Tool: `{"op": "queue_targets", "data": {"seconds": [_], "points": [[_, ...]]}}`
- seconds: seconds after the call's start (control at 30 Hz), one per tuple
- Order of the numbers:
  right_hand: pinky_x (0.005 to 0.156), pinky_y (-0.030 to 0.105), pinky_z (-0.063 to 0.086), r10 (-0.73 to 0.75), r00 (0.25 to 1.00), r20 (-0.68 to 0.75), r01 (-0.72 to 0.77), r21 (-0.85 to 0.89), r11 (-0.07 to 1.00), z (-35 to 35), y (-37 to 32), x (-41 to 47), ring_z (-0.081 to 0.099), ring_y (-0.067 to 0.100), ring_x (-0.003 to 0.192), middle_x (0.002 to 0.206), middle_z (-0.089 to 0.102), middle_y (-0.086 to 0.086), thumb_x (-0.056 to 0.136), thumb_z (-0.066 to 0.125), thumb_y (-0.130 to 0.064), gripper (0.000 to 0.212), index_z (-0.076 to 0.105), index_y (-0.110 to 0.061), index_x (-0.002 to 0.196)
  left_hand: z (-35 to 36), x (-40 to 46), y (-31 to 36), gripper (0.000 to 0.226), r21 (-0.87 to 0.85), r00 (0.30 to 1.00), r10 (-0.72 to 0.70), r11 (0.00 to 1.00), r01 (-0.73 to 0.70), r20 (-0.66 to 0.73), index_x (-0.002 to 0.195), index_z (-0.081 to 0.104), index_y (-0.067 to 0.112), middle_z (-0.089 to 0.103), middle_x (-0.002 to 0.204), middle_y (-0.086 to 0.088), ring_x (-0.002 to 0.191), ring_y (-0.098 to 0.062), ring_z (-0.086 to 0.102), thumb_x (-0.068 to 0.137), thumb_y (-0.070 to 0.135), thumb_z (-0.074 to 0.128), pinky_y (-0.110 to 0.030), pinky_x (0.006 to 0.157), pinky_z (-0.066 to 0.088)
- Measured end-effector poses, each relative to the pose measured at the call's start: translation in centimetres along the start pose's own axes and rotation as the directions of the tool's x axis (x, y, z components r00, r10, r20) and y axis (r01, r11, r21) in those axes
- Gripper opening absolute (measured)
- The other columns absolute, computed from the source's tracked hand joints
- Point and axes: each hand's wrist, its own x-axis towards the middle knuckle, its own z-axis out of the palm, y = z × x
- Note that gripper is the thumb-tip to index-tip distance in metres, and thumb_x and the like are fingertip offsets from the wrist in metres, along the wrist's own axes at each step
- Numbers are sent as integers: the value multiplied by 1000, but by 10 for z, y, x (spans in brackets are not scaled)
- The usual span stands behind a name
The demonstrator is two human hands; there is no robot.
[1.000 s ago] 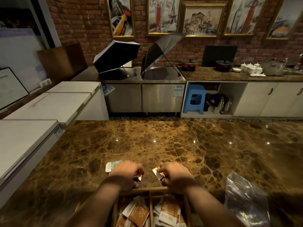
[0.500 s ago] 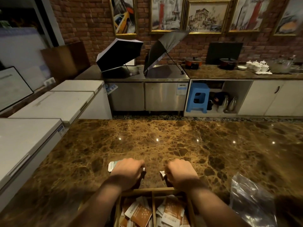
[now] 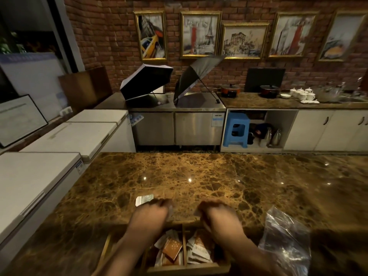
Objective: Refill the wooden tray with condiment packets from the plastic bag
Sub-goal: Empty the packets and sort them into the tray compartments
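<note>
While both hands, the left hand (image 3: pixel 148 215) and the right hand (image 3: pixel 218 214), curl beyond the wooden tray (image 3: pixel 184 267), contents untellable, the plastic bag (image 3: pixel 286 242) lies at three o'clock, nearer the right.

The tabletop (image 3: pixel 199 176) is dark brown marble veined in gold. The tray (image 3: pixel 184 241) is mid-brown wood. In it lie packets (image 3: pixel 172 249) of rust orange with pale dots, among white ones. A white packet (image 3: pixel 144 200) with a greenish print lies on the marble. The bag (image 3: pixel 286 242) is clear with a bluish sheen. Behind, the wall (image 3: pixel 109 36) is red-brown brick, the picture frames (image 3: pixel 200 13) gold, the stool (image 3: pixel 237 129) bright blue, the umbrellas (image 3: pixel 147 81) black, the freezers (image 3: pixel 75 136) white, the cupboards (image 3: pixel 326 130) cream, and the pots (image 3: pixel 230 89) orange-red.
</note>
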Motion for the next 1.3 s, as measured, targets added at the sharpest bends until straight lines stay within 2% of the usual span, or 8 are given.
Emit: {"op": "queue_targets", "data": {"seconds": [0.1, 0.23, 0.4, 0.5, 0.67, 0.83, 1.07, 1.3], "points": [[97, 28, 47, -108, 994, -20, 106, -81, 991, 6, -9, -25, 60, 13, 112, 126, 64, -7, 96, 59, -35, 32, 59, -31, 128, 13, -23, 0, 48, 52, 995, 73, 996, -70, -71, 100, 73, 26, 73, 78, 7, 67, -12, 71, 56, 27, 94, -27, 54, 56], [95, 36, 44, -136, 982, 129, 154, -138, 978, 14, -13, -43, 56, 21, 116, 125, 61, -2, 96, 53, -36, 28, 64, -26, 119, 29, -45, 8, 44, 65, 992, 129, 989, -130, 18, 80, 72, 28, 70, 64, 9, 53, -5, 66, 45, 29, 98, -22, 38, 49], [96, 34, 40, -134, 980, 150, 154, -125, 980, 13, -11, -56, 51, 17, 116, 125, 57, -5, 95, 45, -49, 38, 66, -29, 121, 32, -69, 8, 19, -58, 991, 128, 990, -131, -39, 98, 68, 35, 70, 92, 13, 88, -7, 65, 83, 46, 65, -28, 69, 52], [96, 31, 40, -117, 988, 104, 129, -120, 984, 13, -11, -62, 50, 14, 112, 121, 59, -6, 97, 40, -49, 41, 69, -27, 116, 30, -78, 4, 36, -168, 988, 146, 974, -151, -45, 103, 67, 34, 68, 100, 14, 95, -7, 62, 88, 55, 41, -27, 77, 49], [93, 27, 42, -111, 993, 32, 114, -90, 989, 16, -11, -64, 50, 12, 111, 123, 58, -8, 97, 40, -50, 39, 63, -30, 122, 29, -73, 2, 42, -179, 993, 98, 978, -109, -69, 124, 58, 39, 59, 125, 17, 114, -7, 55, 92, 54, 37, -27, 91, 47], [91, 33, 45, -115, 978, 175, 137, -121, 983, 15, -17, -60, 51, 17, 113, 129, 56, -5, 97, 48, -45, 33, 65, -26, 119, 34, -73, 5, 45, -183, 993, 117, 977, -112, 17, 117, 60, 34, 58, 118, 14, 109, -8, 52, 93, 54, 28, -28, 87, 43], [91, 28, 46, -82, 997, 4, 83, -65, 994, 5, -23, -39, 55, 10, 106, 120, 61, -8, 98, 47, -46, 30, 62, -32, 120, 39, -59, -16, 25, -237, 987, 99, 963, -128, -130, 101, 67, 37, 67, 94, 17, 86, -7, 62, 91, 47, 46, -28, 75, 48], [95, 30, 49, -18, 999, 27, 18, -10, 1000, 7, -41, 14, 58, 13, 113, 130, 60, -6, 99, 53, -43, 32, 58, -36, 130, 22, -32, -67, 35, -248, 983, -137, 963, 102, -126, 127, 57, 35, 66, 119, 10, 105, -11, 64, 95, 48, 47, -29, 87, 53]]}}
